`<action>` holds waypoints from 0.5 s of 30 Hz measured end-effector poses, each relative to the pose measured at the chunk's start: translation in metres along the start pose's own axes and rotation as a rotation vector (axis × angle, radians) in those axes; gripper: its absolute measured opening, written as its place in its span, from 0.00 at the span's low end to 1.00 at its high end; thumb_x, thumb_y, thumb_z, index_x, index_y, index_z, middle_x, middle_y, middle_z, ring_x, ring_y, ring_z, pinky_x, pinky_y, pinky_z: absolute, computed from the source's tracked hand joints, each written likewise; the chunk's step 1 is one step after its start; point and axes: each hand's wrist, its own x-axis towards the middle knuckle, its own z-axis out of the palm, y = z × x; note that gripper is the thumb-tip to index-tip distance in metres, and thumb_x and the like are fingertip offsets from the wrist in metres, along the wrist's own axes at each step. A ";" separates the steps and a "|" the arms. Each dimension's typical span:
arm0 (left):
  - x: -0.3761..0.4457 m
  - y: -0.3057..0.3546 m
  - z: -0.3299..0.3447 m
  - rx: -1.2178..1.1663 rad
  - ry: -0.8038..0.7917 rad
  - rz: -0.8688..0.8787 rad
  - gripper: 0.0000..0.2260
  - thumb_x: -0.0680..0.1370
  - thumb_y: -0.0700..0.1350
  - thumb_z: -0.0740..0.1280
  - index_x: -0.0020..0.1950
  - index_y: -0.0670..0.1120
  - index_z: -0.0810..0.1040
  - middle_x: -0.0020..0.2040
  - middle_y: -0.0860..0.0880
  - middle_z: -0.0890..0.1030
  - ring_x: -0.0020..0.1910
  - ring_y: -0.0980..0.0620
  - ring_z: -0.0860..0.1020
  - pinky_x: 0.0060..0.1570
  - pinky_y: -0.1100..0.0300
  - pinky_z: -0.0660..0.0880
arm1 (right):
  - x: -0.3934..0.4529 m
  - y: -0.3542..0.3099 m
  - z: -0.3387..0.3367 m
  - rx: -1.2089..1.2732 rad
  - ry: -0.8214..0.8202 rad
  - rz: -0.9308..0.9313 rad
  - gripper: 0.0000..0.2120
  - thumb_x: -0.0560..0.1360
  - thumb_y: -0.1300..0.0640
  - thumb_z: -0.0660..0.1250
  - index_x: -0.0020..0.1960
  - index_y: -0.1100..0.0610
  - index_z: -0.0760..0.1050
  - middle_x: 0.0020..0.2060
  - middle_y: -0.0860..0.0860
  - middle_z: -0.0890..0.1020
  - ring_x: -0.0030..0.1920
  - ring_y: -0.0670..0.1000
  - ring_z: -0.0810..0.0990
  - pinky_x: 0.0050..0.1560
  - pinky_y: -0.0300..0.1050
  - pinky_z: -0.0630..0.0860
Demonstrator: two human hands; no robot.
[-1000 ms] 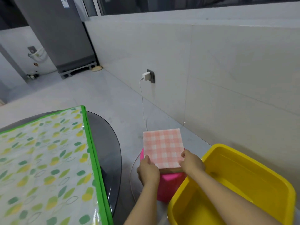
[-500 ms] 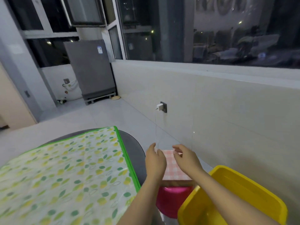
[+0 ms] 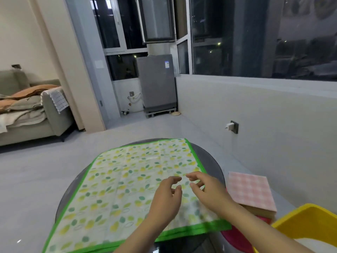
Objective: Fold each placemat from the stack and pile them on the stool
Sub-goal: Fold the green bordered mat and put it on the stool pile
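Observation:
A stack of white placemats with green borders and a leaf print (image 3: 127,183) lies flat on a round dark glass table (image 3: 213,161). To its right, a folded pink checked placemat (image 3: 249,189) rests on the pink stool (image 3: 235,236), which is mostly hidden. My left hand (image 3: 166,196) and my right hand (image 3: 206,190) hover close together above the right part of the stack. Their fingers are loosely curled and hold nothing.
A yellow plastic tub (image 3: 308,221) stands at the lower right beside the stool. A charger sits in a wall socket (image 3: 232,126) on the right wall. Farther off are a grey appliance (image 3: 156,83) and a sofa with blankets (image 3: 31,110).
Both hands let go of the pink placemat on the stool and moved left over the stack on the table. The view swung left and up.

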 end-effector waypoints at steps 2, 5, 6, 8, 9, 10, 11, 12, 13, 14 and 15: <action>-0.009 -0.020 -0.017 0.054 0.005 0.003 0.11 0.80 0.45 0.60 0.62 0.53 0.74 0.58 0.58 0.75 0.48 0.63 0.76 0.44 0.73 0.70 | 0.000 -0.002 0.019 -0.055 -0.087 -0.029 0.13 0.77 0.53 0.63 0.60 0.44 0.73 0.54 0.40 0.76 0.46 0.39 0.77 0.50 0.34 0.73; -0.020 -0.048 -0.033 0.114 0.001 -0.003 0.09 0.79 0.45 0.62 0.58 0.54 0.76 0.54 0.59 0.77 0.45 0.64 0.76 0.42 0.77 0.68 | -0.002 -0.001 0.041 -0.133 -0.220 -0.085 0.14 0.77 0.52 0.62 0.62 0.44 0.73 0.56 0.39 0.76 0.48 0.39 0.76 0.49 0.32 0.72; -0.023 -0.056 -0.037 0.114 -0.002 -0.009 0.08 0.79 0.45 0.63 0.56 0.54 0.77 0.52 0.59 0.77 0.44 0.64 0.76 0.42 0.77 0.68 | -0.003 -0.002 0.046 -0.155 -0.251 -0.103 0.14 0.77 0.51 0.62 0.62 0.44 0.73 0.56 0.39 0.76 0.49 0.39 0.76 0.49 0.32 0.72; -0.027 -0.069 -0.044 0.117 -0.020 -0.007 0.06 0.77 0.44 0.65 0.52 0.54 0.78 0.49 0.58 0.78 0.46 0.62 0.77 0.44 0.76 0.68 | -0.004 -0.001 0.052 -0.215 -0.289 -0.143 0.14 0.77 0.49 0.61 0.63 0.44 0.72 0.56 0.39 0.76 0.52 0.39 0.75 0.52 0.33 0.71; -0.029 -0.074 -0.046 0.125 -0.041 0.009 0.05 0.77 0.45 0.66 0.50 0.52 0.79 0.48 0.58 0.78 0.47 0.62 0.76 0.45 0.76 0.68 | -0.003 0.000 0.053 -0.250 -0.299 -0.165 0.14 0.77 0.48 0.61 0.63 0.45 0.73 0.56 0.39 0.76 0.54 0.40 0.74 0.54 0.34 0.71; -0.030 -0.078 -0.047 0.134 -0.067 0.034 0.05 0.77 0.45 0.67 0.50 0.51 0.81 0.49 0.57 0.78 0.49 0.63 0.76 0.48 0.76 0.68 | -0.003 0.002 0.055 -0.276 -0.309 -0.187 0.15 0.77 0.47 0.61 0.62 0.45 0.73 0.55 0.39 0.76 0.55 0.40 0.73 0.56 0.35 0.70; -0.033 -0.081 -0.049 0.142 -0.102 0.065 0.05 0.76 0.47 0.67 0.49 0.50 0.81 0.50 0.57 0.78 0.51 0.65 0.75 0.50 0.76 0.67 | -0.004 0.003 0.056 -0.288 -0.321 -0.211 0.15 0.76 0.46 0.61 0.61 0.45 0.74 0.54 0.39 0.77 0.56 0.41 0.72 0.56 0.36 0.70; -0.036 -0.084 -0.050 0.142 -0.141 0.093 0.06 0.75 0.48 0.67 0.49 0.51 0.82 0.53 0.58 0.77 0.54 0.66 0.74 0.53 0.76 0.66 | -0.005 0.005 0.057 -0.292 -0.336 -0.243 0.16 0.74 0.44 0.61 0.60 0.45 0.75 0.53 0.39 0.77 0.56 0.42 0.71 0.56 0.37 0.69; -0.040 -0.087 -0.052 0.143 -0.181 0.108 0.07 0.74 0.50 0.67 0.49 0.52 0.83 0.56 0.58 0.76 0.57 0.68 0.72 0.56 0.76 0.64 | -0.007 0.006 0.059 -0.295 -0.359 -0.276 0.17 0.73 0.42 0.60 0.58 0.45 0.76 0.52 0.40 0.77 0.55 0.43 0.70 0.57 0.37 0.68; -0.043 -0.089 -0.054 0.150 -0.214 0.121 0.06 0.74 0.51 0.68 0.49 0.54 0.83 0.59 0.60 0.75 0.59 0.69 0.71 0.58 0.76 0.63 | -0.009 0.007 0.060 -0.300 -0.383 -0.310 0.19 0.71 0.39 0.58 0.56 0.45 0.77 0.53 0.40 0.77 0.55 0.43 0.70 0.57 0.36 0.66; -0.046 -0.091 -0.056 0.163 -0.236 0.135 0.06 0.74 0.51 0.69 0.49 0.55 0.83 0.61 0.62 0.73 0.61 0.70 0.69 0.59 0.76 0.62 | -0.011 0.009 0.060 -0.304 -0.405 -0.334 0.21 0.69 0.37 0.58 0.56 0.45 0.78 0.54 0.40 0.76 0.56 0.43 0.69 0.59 0.35 0.64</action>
